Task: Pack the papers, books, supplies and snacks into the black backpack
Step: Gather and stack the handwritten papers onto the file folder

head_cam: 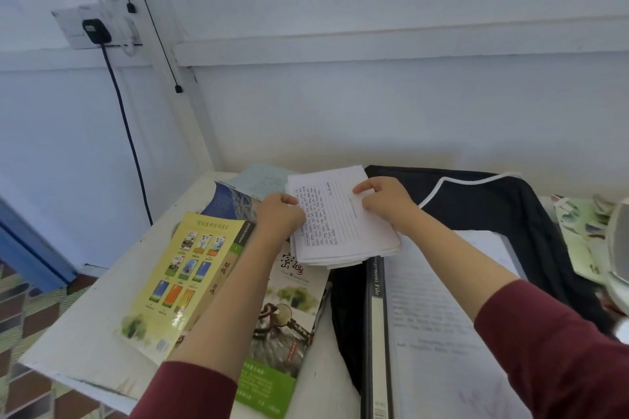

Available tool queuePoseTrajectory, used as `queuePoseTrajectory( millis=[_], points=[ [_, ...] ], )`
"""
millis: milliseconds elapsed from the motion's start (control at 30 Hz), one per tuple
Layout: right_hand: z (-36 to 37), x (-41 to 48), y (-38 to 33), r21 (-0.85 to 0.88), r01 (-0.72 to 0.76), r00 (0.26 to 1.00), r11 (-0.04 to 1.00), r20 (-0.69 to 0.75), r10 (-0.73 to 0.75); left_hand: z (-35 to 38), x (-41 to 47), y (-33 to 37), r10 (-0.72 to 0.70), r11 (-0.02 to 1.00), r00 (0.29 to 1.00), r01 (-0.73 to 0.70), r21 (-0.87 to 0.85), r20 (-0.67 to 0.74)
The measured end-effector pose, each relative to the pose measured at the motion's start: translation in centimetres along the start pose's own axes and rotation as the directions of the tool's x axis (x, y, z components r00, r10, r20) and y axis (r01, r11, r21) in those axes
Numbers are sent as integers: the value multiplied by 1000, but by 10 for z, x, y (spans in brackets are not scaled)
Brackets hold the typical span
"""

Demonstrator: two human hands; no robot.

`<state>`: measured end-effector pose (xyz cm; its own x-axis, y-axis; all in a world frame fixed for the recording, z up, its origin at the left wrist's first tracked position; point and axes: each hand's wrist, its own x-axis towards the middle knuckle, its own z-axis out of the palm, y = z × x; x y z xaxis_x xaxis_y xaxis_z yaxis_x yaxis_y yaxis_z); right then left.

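Both my hands hold a stack of handwritten lined papers (340, 224) above the table. My left hand (279, 218) grips its left edge and my right hand (384, 201) pinches its upper right part. The black backpack (493, 207) lies open to the right, with a black file folder (376, 316) and a large written sheet (439, 316) lying on it. Left of the papers lie a yellow book (177, 279), a book with a green lower cover (286, 323), a blue book (228, 204) and a pale blue sheet (262, 180).
The white table (85, 326) stands against a pale wall in a corner. A wall socket with a black plug and cable (97, 31) is at upper left. Patterned items (582, 231) and a white object (619, 248) sit at the right edge. Tiled floor (20, 316) shows on the left.
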<state>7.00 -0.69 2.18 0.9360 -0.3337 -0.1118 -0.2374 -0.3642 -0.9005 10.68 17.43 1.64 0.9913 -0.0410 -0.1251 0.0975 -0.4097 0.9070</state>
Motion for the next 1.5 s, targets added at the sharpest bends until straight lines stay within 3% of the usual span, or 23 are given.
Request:
queuePoseTrajectory(
  millis=[133, 267, 367, 467, 700, 867, 1100, 1200, 1333, 1500],
  points=[
    [-16, -16, 2, 145, -25, 999, 989, 23, 22, -2, -21, 20, 58, 992, 997, -53, -119, 41],
    [-40, -42, 9, 157, 164, 982, 974, -119, -146, 4, -47, 37, 264, 958, 960, -250, -137, 97],
    [-58, -69, 17, 17, 346, 895, 938, -305, -324, 19, -65, 36, 461, 887, 875, -447, -118, 148],
    [-72, -97, 26, -147, 428, 780, 892, -439, -446, 41, -78, 30, 600, 800, 782, -589, -113, 167],
    [-96, -135, 54, -356, 480, 573, 802, -565, -594, 75, -102, 43, 729, 685, 647, -692, -227, 224],
    [-110, -148, 65, -451, 457, 493, 767, -589, -640, 94, -113, 53, 787, 612, 550, -754, -240, 278],
    [-122, -152, 54, -419, 476, 529, 773, -566, -632, 103, -117, 68, 836, 539, 497, -824, -176, 231],
    [-125, -147, 48, -459, 447, 525, 768, -560, -641, 103, -114, 68, 829, 548, 514, -827, -129, 222],
    [-125, -144, 49, -450, 399, 588, 799, -543, -599, 102, -110, 65, 828, 553, 530, -825, -117, 183],
    [-121, -144, 56, -422, 457, 595, 783, -510, -622, 101, -113, 60, 828, 560, 539, -812, -168, 156]
  ],
)
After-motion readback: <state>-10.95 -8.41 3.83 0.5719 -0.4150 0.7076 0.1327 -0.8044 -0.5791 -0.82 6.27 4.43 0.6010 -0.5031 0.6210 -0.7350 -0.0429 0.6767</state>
